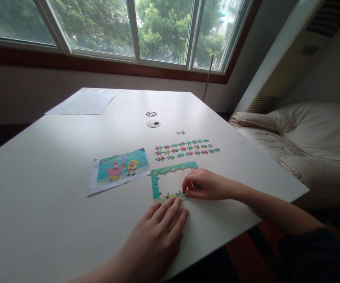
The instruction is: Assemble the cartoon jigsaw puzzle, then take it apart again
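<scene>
A partly joined jigsaw puzzle border (155, 186) lies flat on the white table, with teal top and left sides and a paler bottom row. My left hand (159, 232) rests palm down below it, fingers stretched out and their tips at the bottom row. On the lower right of the border, my right hand (207, 184) has thumb and fingers pinched together at a small puzzle piece (183, 193), mostly covered by the fingertips. The border's right side is hidden behind this hand. Loose puzzle pieces (183, 149) stand in several rows above the border.
Left of the puzzle lies a printed cartoon picture sheet (121, 169). Two round discs (153, 124) and a few separate pieces (180, 132) lie farther back. White paper (81, 103) is at the far left of the table (54, 204). A cream sofa (314, 137) stands on the right.
</scene>
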Demonstrator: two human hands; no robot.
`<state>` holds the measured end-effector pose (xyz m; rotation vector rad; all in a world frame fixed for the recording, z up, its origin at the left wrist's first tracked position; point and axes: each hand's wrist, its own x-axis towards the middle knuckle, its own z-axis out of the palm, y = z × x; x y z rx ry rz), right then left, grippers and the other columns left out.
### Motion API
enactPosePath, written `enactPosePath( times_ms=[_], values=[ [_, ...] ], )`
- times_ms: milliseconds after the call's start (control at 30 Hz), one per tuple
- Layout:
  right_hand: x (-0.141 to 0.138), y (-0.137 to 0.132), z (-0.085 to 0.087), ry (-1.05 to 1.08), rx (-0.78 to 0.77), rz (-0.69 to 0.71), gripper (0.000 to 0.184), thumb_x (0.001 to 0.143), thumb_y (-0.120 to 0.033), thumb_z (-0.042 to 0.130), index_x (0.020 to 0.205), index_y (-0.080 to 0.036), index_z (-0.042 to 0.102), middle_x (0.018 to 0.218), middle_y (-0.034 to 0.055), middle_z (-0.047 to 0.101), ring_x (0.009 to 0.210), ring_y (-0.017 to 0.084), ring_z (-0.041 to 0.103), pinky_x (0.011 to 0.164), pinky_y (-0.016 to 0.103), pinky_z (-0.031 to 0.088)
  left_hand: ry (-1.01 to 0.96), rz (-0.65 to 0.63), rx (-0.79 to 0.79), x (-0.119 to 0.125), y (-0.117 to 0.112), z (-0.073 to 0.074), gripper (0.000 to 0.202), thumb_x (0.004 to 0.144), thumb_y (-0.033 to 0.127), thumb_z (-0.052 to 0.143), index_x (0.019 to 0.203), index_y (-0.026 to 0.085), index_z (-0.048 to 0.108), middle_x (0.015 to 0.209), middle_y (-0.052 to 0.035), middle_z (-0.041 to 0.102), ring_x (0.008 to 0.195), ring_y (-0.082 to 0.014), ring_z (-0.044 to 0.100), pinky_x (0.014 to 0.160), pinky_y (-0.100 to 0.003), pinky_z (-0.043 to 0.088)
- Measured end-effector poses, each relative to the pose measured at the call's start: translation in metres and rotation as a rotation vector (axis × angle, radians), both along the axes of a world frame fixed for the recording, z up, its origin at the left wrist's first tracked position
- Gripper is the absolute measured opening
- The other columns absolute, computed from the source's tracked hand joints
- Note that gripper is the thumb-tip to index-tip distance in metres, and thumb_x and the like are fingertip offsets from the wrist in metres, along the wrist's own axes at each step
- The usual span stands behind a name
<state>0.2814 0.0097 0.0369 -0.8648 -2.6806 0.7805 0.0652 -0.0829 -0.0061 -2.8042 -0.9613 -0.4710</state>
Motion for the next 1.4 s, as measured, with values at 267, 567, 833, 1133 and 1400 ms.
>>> enactPosePath(
  times_ms=[267, 567, 833, 1133, 1400],
  values=[
    [-0.003, -0.001, -0.003, 0.017, 0.059, -0.006, 0.002, 0.079, -0.018, 0.061, 0.08, -0.017, 0.063, 0.07, -0.0007, 0.061, 0.067, 0.01, 0.054, 0.069, 0.023, 0.041, 0.033, -0.01, -0.017, 0.001, 0.002, 0.005, 0.035, 0.093, 0.027, 0.039, 0.126, 0.019, 0.051, 0.133, -0.0088, 0.053, 0.118, -0.026, 0.051, 0.092, -0.039, 0.044],
    [0.032, 0.016, 0.021, -0.075, 0.091, -0.002, 0.02, 0.081, -0.029, 0.064, 0.096, -0.017, 0.063, 0.097, 0.0065, 0.063, 0.088, 0.016, 0.057, 0.079, 0.027, 0.045, 0.035, -0.009, -0.011, 0.0, 0.001, 0.005, 0.035, 0.094, 0.027, 0.038, 0.126, 0.02, 0.051, 0.133, -0.0065, 0.053, 0.116, -0.0254, 0.052, 0.09, -0.039, 0.045],
    [0.047, 0.024, 0.023, -0.241, 0.084, -0.055, 0.059, 0.068, -0.046, 0.072, 0.117, -0.015, 0.059, 0.123, 0.0136, 0.056, 0.114, 0.026, 0.052, 0.098, 0.036, 0.04, 0.027, 0.011, -0.03, -0.001, 0.0, -0.003, 0.036, 0.095, 0.027, 0.036, 0.129, 0.022, 0.048, 0.136, -0.0057, 0.05, 0.12, -0.0248, 0.048, 0.093, -0.039, 0.041],
    [0.044, 0.023, 0.019, -0.307, 0.09, -0.05, 0.074, 0.068, -0.049, 0.071, 0.128, -0.011, 0.051, 0.133, 0.0174, 0.049, 0.123, 0.028, 0.045, 0.103, 0.038, 0.036, 0.021, 0.019, -0.048, -0.001, 0.0, -0.005, 0.037, 0.094, 0.028, 0.037, 0.13, 0.023, 0.048, 0.137, -0.0059, 0.047, 0.121, -0.0248, 0.045, 0.095, -0.039, 0.039],
    [0.044, 0.026, 0.015, -0.257, 0.084, -0.049, 0.073, 0.065, -0.049, 0.073, 0.126, -0.012, 0.054, 0.132, 0.0177, 0.05, 0.122, 0.03, 0.046, 0.103, 0.043, 0.034, 0.005, 0.006, -0.049, -0.001, 0.0, -0.004, 0.036, 0.095, 0.027, 0.037, 0.128, 0.022, 0.049, 0.136, -0.0076, 0.049, 0.121, -0.0247, 0.045, 0.096, -0.039, 0.039]
  ],
)
